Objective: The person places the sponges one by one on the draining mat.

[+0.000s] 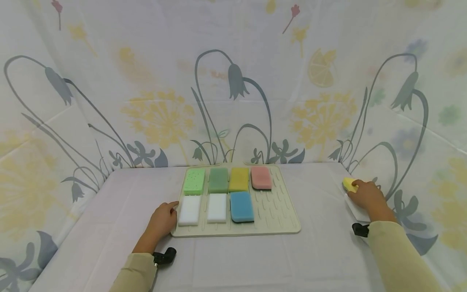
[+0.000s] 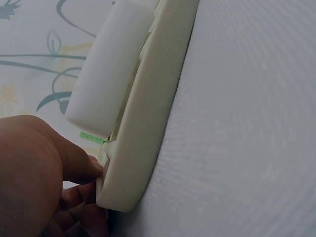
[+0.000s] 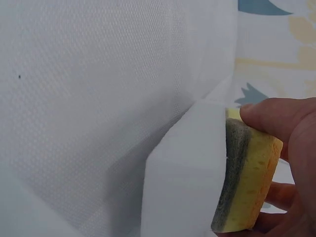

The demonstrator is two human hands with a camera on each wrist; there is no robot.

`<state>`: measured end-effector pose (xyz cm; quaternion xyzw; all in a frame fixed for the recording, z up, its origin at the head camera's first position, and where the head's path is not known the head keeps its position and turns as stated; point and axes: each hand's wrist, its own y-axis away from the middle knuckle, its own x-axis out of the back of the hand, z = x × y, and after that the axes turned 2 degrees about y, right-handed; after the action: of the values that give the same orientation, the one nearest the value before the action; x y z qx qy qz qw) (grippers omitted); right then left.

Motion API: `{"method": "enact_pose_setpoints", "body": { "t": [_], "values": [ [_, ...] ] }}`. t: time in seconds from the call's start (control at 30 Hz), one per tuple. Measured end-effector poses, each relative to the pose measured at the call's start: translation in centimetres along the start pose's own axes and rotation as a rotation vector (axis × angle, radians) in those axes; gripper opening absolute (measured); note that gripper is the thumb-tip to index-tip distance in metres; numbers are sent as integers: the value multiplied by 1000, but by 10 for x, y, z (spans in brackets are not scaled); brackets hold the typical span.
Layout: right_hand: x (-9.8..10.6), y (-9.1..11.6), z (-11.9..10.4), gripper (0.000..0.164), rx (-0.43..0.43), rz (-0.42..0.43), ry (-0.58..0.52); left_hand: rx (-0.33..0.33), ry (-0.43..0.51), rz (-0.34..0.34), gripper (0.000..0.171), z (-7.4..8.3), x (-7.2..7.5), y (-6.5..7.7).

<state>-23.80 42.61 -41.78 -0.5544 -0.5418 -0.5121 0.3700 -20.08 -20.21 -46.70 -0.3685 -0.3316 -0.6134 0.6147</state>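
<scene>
My left hand (image 1: 163, 219) is at the left edge of a cream ridged tray (image 1: 282, 211). In the left wrist view its thumb and fingers pinch the tray's rim (image 2: 143, 133), beside a white sponge (image 1: 189, 210). Far to the right, my right hand (image 1: 368, 197) grips a yellow sponge (image 3: 252, 182) with a grey scouring layer, thumb on one side and fingers on the other. That scouring layer faces a white block (image 3: 185, 173) and appears to touch it.
On the tray's back row lie a light green sponge (image 1: 194, 181), a darker green one (image 1: 218, 180), a yellow one (image 1: 238, 179) and a pink one (image 1: 261, 177). In front are another white sponge (image 1: 217, 208) and a blue one (image 1: 242, 207). A patterned cloth (image 1: 233, 134) hangs behind.
</scene>
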Motion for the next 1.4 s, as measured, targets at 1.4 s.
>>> {"method": "enact_pose_setpoints", "body": {
  "t": [1.4],
  "values": [
    [-21,18,-55,51,127,211,-32,10,-7,-9,40,-4,-3,-4]
  ]
}}
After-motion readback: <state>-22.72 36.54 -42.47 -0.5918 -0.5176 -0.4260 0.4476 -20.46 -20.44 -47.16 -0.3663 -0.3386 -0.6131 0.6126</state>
